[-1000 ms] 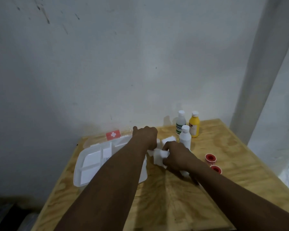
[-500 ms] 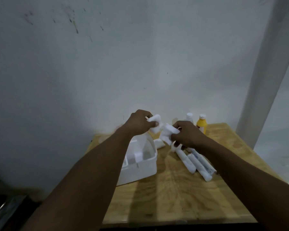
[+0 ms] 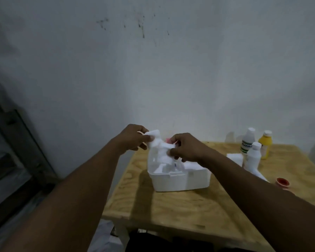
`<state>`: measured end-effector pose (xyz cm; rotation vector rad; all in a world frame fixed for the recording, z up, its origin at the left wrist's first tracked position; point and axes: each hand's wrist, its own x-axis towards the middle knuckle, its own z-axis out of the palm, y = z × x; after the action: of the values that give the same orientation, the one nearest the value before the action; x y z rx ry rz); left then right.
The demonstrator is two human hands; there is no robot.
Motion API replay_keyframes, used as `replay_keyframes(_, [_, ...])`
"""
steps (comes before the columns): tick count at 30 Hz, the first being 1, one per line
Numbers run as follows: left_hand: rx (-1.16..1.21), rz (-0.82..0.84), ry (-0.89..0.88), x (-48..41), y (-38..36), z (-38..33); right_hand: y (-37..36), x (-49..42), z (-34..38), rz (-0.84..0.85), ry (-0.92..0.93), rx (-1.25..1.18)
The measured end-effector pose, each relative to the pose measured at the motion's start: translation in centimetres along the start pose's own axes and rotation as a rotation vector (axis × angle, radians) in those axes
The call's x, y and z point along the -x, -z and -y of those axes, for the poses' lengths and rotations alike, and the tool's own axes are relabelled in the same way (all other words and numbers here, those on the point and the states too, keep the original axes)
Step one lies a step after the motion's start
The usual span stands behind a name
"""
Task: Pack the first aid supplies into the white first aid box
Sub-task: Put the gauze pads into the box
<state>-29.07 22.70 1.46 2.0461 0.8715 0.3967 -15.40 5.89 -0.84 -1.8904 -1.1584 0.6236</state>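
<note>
Left hand: the left hand (image 3: 133, 139) is closed in a pinch on the upper end of a soft white wad of gauze or cotton (image 3: 157, 142), held above the box.
Right hand: the right hand (image 3: 185, 148) is closed on the lower right part of the same white wad; whether one piece or two is held cannot be told through the blur.
Held item: the wad is stretched between the two hands, its long axis running from upper left to lower right.
Key relation: the white rectangular plastic first aid box (image 3: 180, 180) lies directly below the hands and slightly toward the person, lid open, so the drop is judged to be straight down; the right hand is nearer its opening.
Box contents: white items are seen inside, but they cannot be told apart.
Tabletop: the light plywood tabletop (image 3: 180, 211) carries the box near its left edge.
Still outside: a white bottle with a green label (image 3: 247, 143), a yellow bottle (image 3: 265, 145) and a plain white bottle (image 3: 253, 157) stand well to the right; a small red-centred roll (image 3: 282, 182) lies nearer the front.
Stage: packing is judged partly done.
</note>
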Motion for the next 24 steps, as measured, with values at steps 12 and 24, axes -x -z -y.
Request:
replay_keyframes(12, [-0.24,0.045,-0.079,-2.3,-3.3,3.8,-4.6,-1.4,-2.0,-0.086,0.098,0.407])
replay_keyframes(24, [-0.404,-0.087,-0.079,-2.9,-4.5,4.5,-3.2,-0.9,-2.5,-0.219,0.19,0.37])
